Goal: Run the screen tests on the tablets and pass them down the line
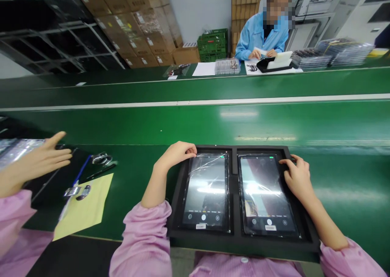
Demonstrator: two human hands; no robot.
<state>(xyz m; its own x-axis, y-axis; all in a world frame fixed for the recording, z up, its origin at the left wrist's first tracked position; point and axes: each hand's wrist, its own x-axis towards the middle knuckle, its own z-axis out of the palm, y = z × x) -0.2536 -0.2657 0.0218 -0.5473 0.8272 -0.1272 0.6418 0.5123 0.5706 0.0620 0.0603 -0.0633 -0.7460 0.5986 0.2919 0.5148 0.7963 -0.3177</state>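
Two smartphones lie side by side in a black foam tray [234, 183], each wrapped in clear plastic film with a camera screen lit. My left hand [176, 155] rests at the top left corner of the left phone [205, 189], its fingers curled and touching the phone's upper edge. My right hand [297, 179] sits at the top right corner of the right phone [266, 193], with its fingertips on the phone and the tray's rim. Neither hand clearly grips a phone.
To the left, a co-worker's hand [42, 159] in a pink sleeve is near a yellow sheet [87, 208], a blue pen and metal clips. A green conveyor belt [195, 122] runs across. Beyond it, a person in blue [262, 37] handles papers and a black tray.
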